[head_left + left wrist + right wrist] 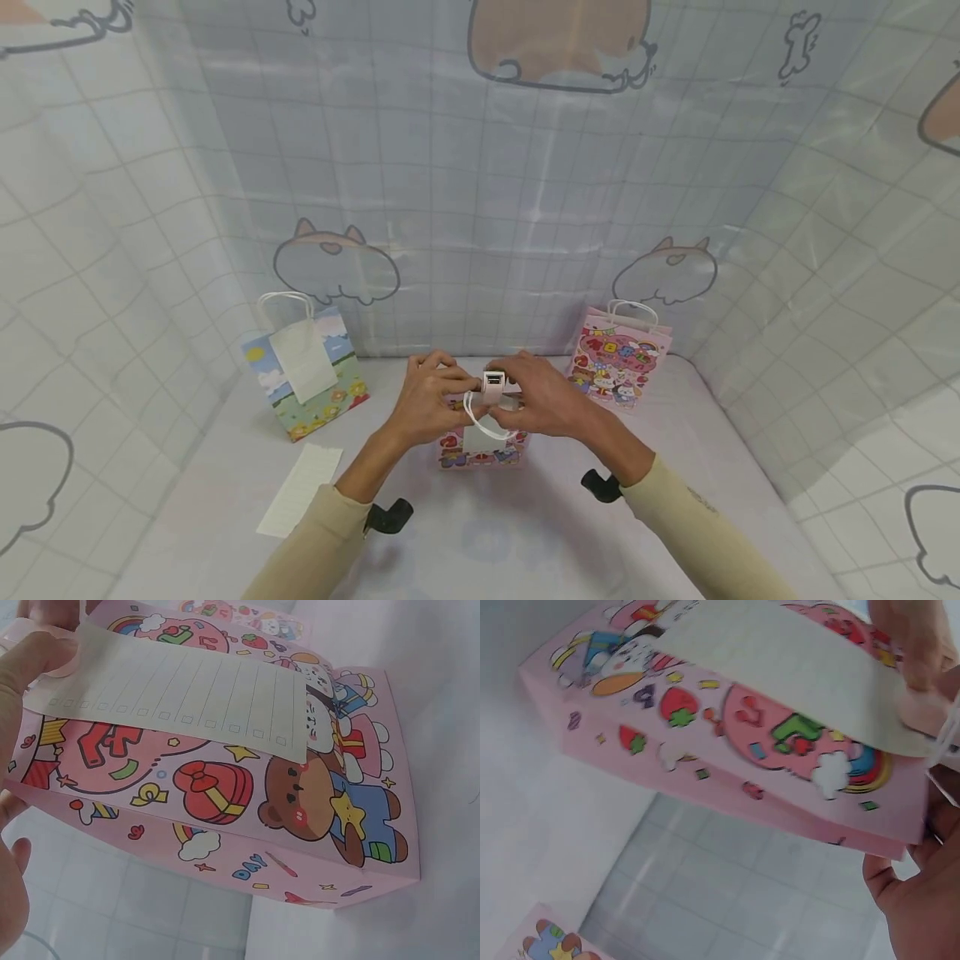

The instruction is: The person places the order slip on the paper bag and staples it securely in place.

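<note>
A pink paper gift bag [450,457] with cartoon animals stands in the middle of the table. Over its front hangs a lined white paper slip [187,690] with a row of small checkboxes. At the bag's top edge, a small pink-and-white stapler [492,390], seen end-on, straddles the rim over the slip. My left hand [435,396] pinches the stapler from the left, its thumb pressing on the front. From the other side my right hand [551,396] pinches it too, thumb in front and fingers behind. One white cord handle [480,427] loops forward beside the thumbs.
At the back left leans a blue-and-green flowered gift bag [348,375] with a white slip on its front. Another pink gift bag [618,354] stands at the back right. A loose paper slip [300,492] lies near my left forearm. Patterned curtain walls enclose the table.
</note>
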`<state>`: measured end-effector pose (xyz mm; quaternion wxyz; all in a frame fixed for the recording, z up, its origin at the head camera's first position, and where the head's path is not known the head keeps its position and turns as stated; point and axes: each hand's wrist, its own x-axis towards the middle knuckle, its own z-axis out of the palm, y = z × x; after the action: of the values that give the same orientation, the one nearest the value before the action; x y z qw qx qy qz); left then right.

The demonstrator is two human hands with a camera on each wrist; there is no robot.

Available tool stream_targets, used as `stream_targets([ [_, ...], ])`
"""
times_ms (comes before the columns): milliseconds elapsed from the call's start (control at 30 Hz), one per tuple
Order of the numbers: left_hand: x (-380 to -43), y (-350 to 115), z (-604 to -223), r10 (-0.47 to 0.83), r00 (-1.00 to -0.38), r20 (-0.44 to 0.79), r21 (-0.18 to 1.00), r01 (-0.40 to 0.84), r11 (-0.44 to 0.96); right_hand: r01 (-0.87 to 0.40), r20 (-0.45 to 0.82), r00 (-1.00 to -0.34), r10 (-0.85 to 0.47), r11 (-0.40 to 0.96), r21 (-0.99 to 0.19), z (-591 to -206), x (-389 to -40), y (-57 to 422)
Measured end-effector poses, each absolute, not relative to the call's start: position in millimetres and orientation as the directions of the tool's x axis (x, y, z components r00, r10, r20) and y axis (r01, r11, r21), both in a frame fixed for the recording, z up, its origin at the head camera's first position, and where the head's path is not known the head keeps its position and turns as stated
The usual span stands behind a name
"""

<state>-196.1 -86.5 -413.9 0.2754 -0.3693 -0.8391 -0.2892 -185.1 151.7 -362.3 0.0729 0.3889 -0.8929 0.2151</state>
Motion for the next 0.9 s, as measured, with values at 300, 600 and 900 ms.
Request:
stream_targets([
  [300, -192.4, -89.0, -418.3, 0.423, -0.624, 0.657, 0.306, 0.733, 0.607, -0.734, 0.313, -0.678, -0.665, 0.595, -0.328, -358.1, -183.9, 154.2],
  [600, -189.7, -99.7, -423.2, 0.413, -0.714, 0.565, 0.419, 0.68, 0.601, -0.714, 0.305, -0.699, -0.647, 0.612, -0.339, -358.6, -181.9, 155.4],
  [900, -186.3, -114.8, -432.4, 0.376, -0.77, 0.516, 0.449, 0.616, 0.647, -0.68, 0.322, -0.732, -0.6, 0.617, -0.395, -361.6, -182.5, 156.8],
])
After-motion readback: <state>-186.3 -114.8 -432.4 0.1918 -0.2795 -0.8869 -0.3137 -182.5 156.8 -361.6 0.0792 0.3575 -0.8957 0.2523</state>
